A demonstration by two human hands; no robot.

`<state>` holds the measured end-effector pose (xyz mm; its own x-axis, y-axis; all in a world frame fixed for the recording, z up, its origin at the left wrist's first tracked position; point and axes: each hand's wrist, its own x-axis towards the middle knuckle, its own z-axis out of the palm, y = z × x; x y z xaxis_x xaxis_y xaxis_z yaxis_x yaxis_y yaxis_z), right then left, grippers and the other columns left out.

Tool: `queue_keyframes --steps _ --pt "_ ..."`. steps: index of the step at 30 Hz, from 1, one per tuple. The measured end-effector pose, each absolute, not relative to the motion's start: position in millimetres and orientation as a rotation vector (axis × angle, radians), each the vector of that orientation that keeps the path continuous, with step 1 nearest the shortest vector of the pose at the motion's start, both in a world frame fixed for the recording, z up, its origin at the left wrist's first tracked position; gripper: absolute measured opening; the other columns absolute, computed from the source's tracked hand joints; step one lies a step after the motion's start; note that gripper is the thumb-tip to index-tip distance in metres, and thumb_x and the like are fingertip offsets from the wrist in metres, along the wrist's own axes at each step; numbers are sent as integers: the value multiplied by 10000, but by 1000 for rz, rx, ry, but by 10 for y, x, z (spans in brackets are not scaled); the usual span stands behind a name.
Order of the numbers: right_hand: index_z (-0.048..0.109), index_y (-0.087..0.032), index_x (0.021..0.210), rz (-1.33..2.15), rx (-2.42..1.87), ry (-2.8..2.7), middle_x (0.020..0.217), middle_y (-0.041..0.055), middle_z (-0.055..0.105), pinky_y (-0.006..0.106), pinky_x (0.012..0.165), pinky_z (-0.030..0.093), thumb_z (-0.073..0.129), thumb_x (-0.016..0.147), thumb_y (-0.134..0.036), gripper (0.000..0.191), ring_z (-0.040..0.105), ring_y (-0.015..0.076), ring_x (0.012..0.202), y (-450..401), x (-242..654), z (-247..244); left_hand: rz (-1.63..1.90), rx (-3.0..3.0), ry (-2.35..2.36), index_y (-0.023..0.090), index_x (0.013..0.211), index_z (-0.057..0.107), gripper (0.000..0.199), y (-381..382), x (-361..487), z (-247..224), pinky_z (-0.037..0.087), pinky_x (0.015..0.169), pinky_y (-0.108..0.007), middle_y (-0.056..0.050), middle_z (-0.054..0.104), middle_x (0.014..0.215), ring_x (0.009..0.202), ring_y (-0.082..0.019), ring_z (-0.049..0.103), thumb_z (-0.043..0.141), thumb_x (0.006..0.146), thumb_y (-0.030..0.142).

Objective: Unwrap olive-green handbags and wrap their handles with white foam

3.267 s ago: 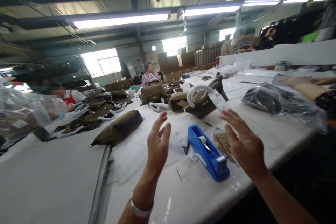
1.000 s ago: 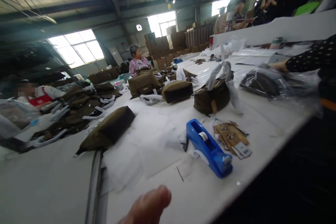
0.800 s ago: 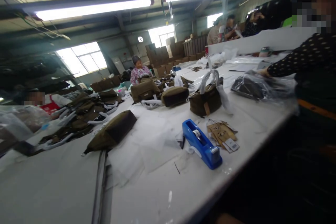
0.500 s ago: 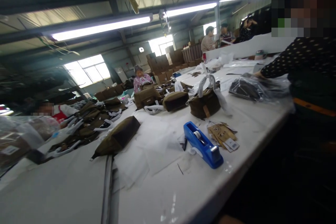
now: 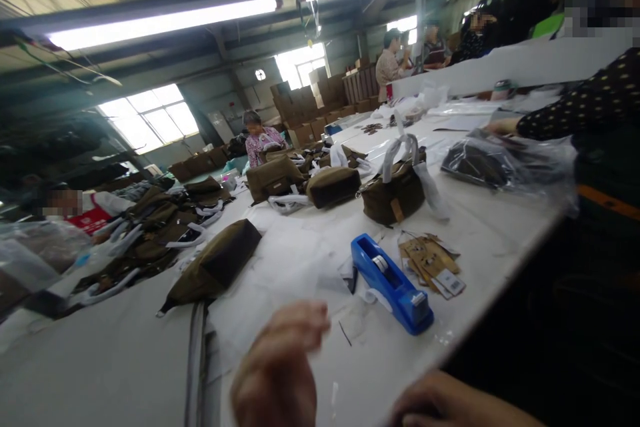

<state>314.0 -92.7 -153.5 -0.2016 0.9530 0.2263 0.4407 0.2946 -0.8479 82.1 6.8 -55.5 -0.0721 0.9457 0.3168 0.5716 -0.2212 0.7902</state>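
Observation:
My left hand point(image 5: 280, 367) is raised over the near part of the white table, blurred, its fingers loosely bent and nothing visible in them. At the bottom edge, my right hand point(image 5: 440, 400) is partly cut off by the frame, so its fingertips are hidden. Beyond both hands lies a blue tape dispenser point(image 5: 393, 287), touched by neither. Brown paper hang tags point(image 5: 430, 260) are spread beside it. Behind the tags stands an olive handbag point(image 5: 393, 197) with its handles wrapped in white. Another olive bag point(image 5: 215, 263) lies on the left.
More olive bags point(image 5: 333, 187) cover the table's middle and left. Thin white sheets point(image 5: 270, 280) lie flat near the dispenser. On the right, a co-worker's hand point(image 5: 503, 127) touches a bag in clear plastic point(image 5: 480, 160). Other people sit or stand around the far side.
My left hand has come up into view over the table. More of my right hand shows at the bottom. The view has tilted down slightly.

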Motion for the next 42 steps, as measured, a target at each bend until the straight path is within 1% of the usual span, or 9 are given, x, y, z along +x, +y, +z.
queue_keyframes --steps 3,8,12,18,25,29,33,38,42 --pt "766 -274 972 933 -1281 -1842 899 23 775 293 761 578 575 958 -342 203 735 210 842 -620 3050 -1768 1120 2119 1332 192 1279 655 449 799 1170 -722 574 979 -462 -120 708 1255 1172 -285 668 310 1055 371" --pt "727 -226 892 885 -1428 -1839 827 24 750 279 744 523 432 988 -285 316 722 197 795 -398 2859 -2146 720 2371 1146 225 1247 695 333 1626 1450 -1359 439 1135 -528 -96 683 1335 1301 -306 595 532 971 313" --pt "722 -220 958 909 -1397 -1882 853 38 739 258 745 495 423 1013 -315 318 711 183 822 -384 2875 -2306 373 2506 1074 298 1331 647 485 1892 1400 -1841 238 1199 -670 -81 552 1496 1448 -372 414 721 861 393" --pt "728 -200 961 964 -1411 -1892 847 48 732 254 723 477 442 1010 -297 306 706 180 815 -360 2911 -2280 187 2583 1220 338 1398 583 392 2174 982 -2022 98 1236 -644 -40 455 1577 1503 -298 332 470 1024 374" --pt "738 -214 1019 1045 -1330 -1834 894 43 757 254 752 532 478 1020 -320 281 717 175 834 -277 2871 -1922 219 2516 1448 252 1436 554 425 2163 441 -2080 238 1237 -556 -81 466 1566 1475 -270 392 464 1021 283" --pt "698 -212 1202 739 -1378 -1858 1190 88 733 327 1027 510 452 1042 -306 308 676 207 1132 159 2755 -1762 301 2504 1452 197 1366 624 408 1927 475 -1989 422 1165 -379 -98 538 1507 1385 -232 521 569 973 292" --pt "610 -174 1375 524 -1663 -2056 1473 126 559 394 1194 367 471 999 -194 402 492 247 1391 798 2547 -1786 443 2550 1461 245 1277 679 349 1709 506 -1637 453 1126 -276 -27 613 1441 1319 -155 578 435 1029 229" --pt "504 -119 1486 557 -1911 -2120 1590 239 367 543 1210 272 751 810 -172 722 303 430 1486 1267 2315 -1966 513 2595 1603 311 1467 515 457 1743 253 -1478 126 1265 -574 -32 316 1654 1561 -289 160 517 1013 363" --pt "439 -204 1538 553 -2000 -2170 1647 219 249 544 1171 315 792 782 -234 835 324 460 1465 1333 2255 -1967 380 2486 1747 289 1503 473 696 1889 0 -1901 263 1161 -702 -148 340 1630 1509 -410 273 671 891 552"
